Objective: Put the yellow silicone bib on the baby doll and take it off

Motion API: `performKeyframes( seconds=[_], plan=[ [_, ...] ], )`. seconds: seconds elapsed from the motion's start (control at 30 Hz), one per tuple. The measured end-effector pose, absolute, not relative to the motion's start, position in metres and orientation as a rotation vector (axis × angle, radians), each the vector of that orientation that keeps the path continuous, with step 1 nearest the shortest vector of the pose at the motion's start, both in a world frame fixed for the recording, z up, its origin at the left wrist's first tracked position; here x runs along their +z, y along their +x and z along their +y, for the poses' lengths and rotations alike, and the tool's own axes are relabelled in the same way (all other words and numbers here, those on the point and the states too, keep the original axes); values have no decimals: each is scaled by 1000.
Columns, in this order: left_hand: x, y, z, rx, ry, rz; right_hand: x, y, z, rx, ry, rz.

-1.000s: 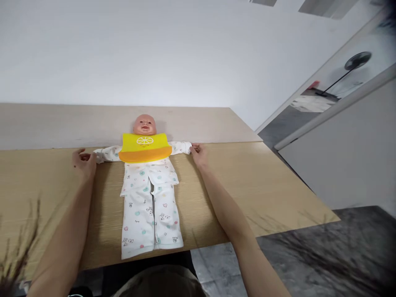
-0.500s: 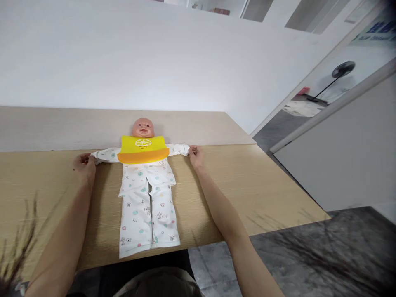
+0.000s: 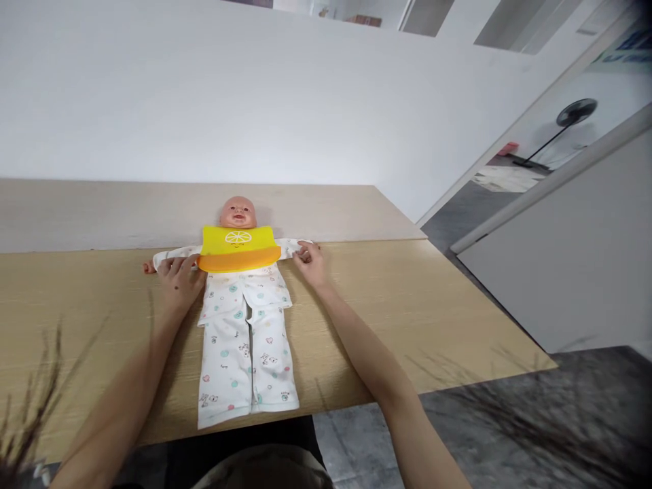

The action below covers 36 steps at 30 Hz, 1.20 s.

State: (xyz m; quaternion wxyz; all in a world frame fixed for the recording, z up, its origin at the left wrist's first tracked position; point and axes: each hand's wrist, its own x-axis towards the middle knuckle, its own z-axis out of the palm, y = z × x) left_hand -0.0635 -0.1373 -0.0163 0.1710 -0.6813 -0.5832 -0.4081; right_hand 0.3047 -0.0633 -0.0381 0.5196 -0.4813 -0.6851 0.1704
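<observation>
A baby doll (image 3: 238, 212) lies face up on the table, its head toward the wall, in white printed pajamas (image 3: 249, 353). Over its chest is a yellow bib (image 3: 238, 239) with a citrus-slice print and an orange pocket (image 3: 239, 261) along the bottom. My left hand (image 3: 179, 282) rests on the sleeve at the picture's left, fingers apart, the fingertips by the bib's edge. Beyond that cuff a small doll hand (image 3: 149, 267) shows. At the other sleeve (image 3: 288, 247), my right hand (image 3: 310, 266) touches the cloth near its end with curved, parted fingers.
The wooden table (image 3: 407, 305) has a paler raised strip (image 3: 102, 210) along the white wall (image 3: 204, 95). A white door panel (image 3: 570, 251) stands at the right, with a standing fan (image 3: 576, 112) beyond the doorway. Blurred dark strands cross the lower corners.
My left hand has left the cuff and moved right, over the sleeve to the bib's edge, uncovering the doll's hand. My right hand has slid slightly inward from the other cuff, its pinch loosened.
</observation>
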Motion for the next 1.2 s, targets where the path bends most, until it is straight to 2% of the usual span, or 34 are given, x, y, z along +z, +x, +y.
performKeyframes(
  seconds=[0.2,0.37,0.6,0.73,0.9,0.97,1.07,1.2],
  plan=[
    [-12,-61,-138,-1240,-1886,-1656,-17,274,-77,365,-1079,-1915],
    [-4,-60,-138,-1230,-1955,-1745,-13,275,-80,486,-1119,-1923],
    [-5,-69,-139,-1299,-1838,-1937,-18,297,-71,690,-1187,-1636],
    [9,-66,-116,-1665,-1718,-2132,-13,295,-51,832,-1152,-1359],
    [33,-58,-45,-1918,-1661,-2307,8,263,-3,1120,-1078,-1157],
    [37,-53,-16,-2126,-1618,-2542,12,244,20,1259,-1075,-1077],
    [37,-47,11,-2425,-1430,-2920,9,221,49,1473,-1146,-939],
    [31,-40,19,-2541,-1530,-2979,-9,208,72,1693,-1107,-953]
  ],
)
